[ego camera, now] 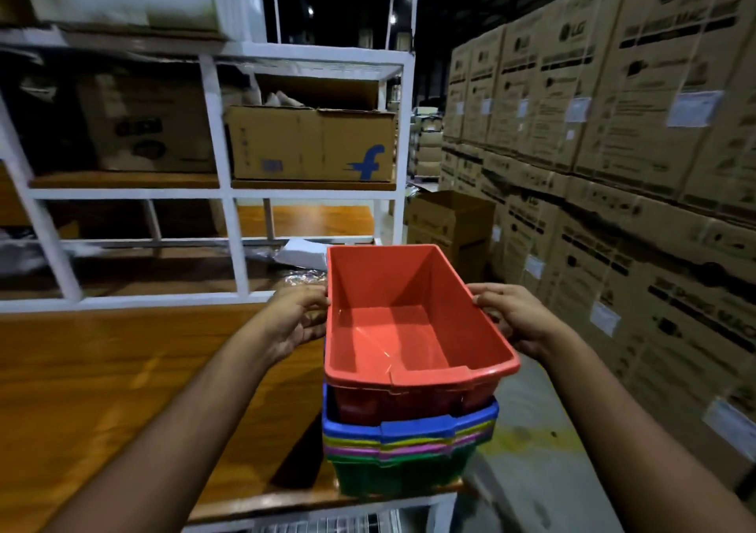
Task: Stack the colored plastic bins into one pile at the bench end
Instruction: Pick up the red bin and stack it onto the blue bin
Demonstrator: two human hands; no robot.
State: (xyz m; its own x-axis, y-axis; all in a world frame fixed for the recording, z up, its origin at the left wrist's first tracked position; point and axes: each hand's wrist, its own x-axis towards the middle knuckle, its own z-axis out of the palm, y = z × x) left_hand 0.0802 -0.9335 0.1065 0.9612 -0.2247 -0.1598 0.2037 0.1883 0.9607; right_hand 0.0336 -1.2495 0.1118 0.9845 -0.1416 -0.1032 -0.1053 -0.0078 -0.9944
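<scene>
Holding the red bin [405, 319] with both hands, one on each long side. Our left hand [296, 319] grips the left rim, thumb on the top edge, fingers curled under the lip. Our right hand [517, 319] grips the right rim the same way, thumb on top, fingers wrapped under the outside edge.

Red bin sits on top of the pile, nested into the blue bin [409, 424] but not fully seated; its walls stand proud above the blue rim. Red bin is tilted slightly, near end lower.

Below blue we see thin rims of a yellow bin [409, 439] and a pink bin [409, 448], then the green bin [401, 475] at the bottom. All nested in one stack.

Stack stands at the right end of the wooden bench [122, 369], at its near corner, green bin just beside the edge.

Behind the bench: white shelving frame [227, 192] with a cardboard box [311, 143] carrying a blue "f" logo. On the right, a wall of stacked LG cartons [613, 123], well apart from the bench. Open carton [450, 221] on the floor beyond the bench end. Picture is slightly blurred at the left.
</scene>
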